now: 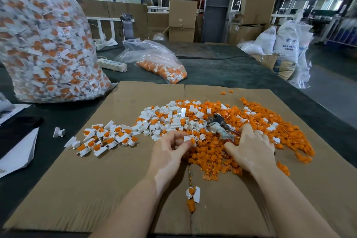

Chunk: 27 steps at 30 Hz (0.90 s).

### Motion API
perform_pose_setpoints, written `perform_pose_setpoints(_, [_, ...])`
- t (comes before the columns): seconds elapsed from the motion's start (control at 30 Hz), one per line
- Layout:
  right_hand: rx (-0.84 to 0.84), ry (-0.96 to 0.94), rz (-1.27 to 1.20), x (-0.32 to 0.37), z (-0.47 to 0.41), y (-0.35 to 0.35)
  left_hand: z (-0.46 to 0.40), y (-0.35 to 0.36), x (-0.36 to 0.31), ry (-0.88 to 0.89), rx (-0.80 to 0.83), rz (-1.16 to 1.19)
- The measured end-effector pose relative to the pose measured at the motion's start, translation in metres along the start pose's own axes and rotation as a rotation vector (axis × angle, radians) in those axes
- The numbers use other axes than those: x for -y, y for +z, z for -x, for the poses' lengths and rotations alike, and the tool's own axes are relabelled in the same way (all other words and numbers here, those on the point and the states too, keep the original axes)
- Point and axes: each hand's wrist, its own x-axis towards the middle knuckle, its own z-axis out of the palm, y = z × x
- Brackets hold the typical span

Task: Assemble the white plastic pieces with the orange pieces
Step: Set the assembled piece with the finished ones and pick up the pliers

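A heap of loose orange pieces [257,131] covers the right half of a cardboard sheet [108,189], with white plastic pieces [170,118] mixed in at its left. Assembled white-and-orange pieces [102,139] lie in a row further left. My left hand [170,152] pinches a white piece with an orange piece [190,139] in it at the heap's near edge. My right hand [251,149] lies palm down on the orange heap, fingers spread among the pieces; whether it holds one is hidden. One assembled piece [193,193] lies near the cardboard's seam.
A small hammer-like tool [220,124] rests on the heap just beyond my right hand. A big clear bag of assembled pieces [44,44] stands at the left. A smaller bag of parts [162,65] and a power strip [112,64] lie behind. A phone [17,127] lies far left.
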Motion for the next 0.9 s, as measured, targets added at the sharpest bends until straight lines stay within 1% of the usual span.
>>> perform_pose_setpoints(0.1, [-0.071, -0.096, -0.079, 0.001, 0.005, -0.006, 0.0, 0.0, -0.002, -0.034, -0.007, 0.065])
perform_pose_setpoints(0.2, [-0.064, -0.2, -0.124, 0.008, 0.01, -0.016, -0.005, 0.001, -0.007, -0.116, -0.021, 0.261])
perform_pose_setpoints(0.27, [0.017, -0.253, -0.161, 0.014, 0.014, -0.022, -0.01, 0.002, -0.012, -0.156, -0.048, 0.343])
perform_pose_setpoints(0.37, [0.233, -0.305, -0.34, 0.021, 0.019, -0.03, -0.018, 0.002, -0.019, -0.201, -0.088, 0.451])
perform_pose_setpoints(0.47, [0.421, -0.299, -0.523, 0.024, 0.022, -0.034, -0.026, 0.001, -0.024, -0.24, -0.148, 0.419])
perform_pose_setpoints(0.67, [0.61, -0.21, -0.639, 0.028, 0.02, -0.039, -0.032, -0.003, -0.027, -0.273, -0.185, 0.354])
perform_pose_setpoints(0.77, [0.649, -0.208, -0.644, 0.029, 0.019, -0.04, -0.033, -0.003, -0.027, -0.28, -0.197, 0.336])
perform_pose_setpoints(0.9, [0.606, -0.264, -0.561, 0.03, 0.023, -0.04, -0.031, -0.002, -0.027, -0.298, -0.205, 0.325])
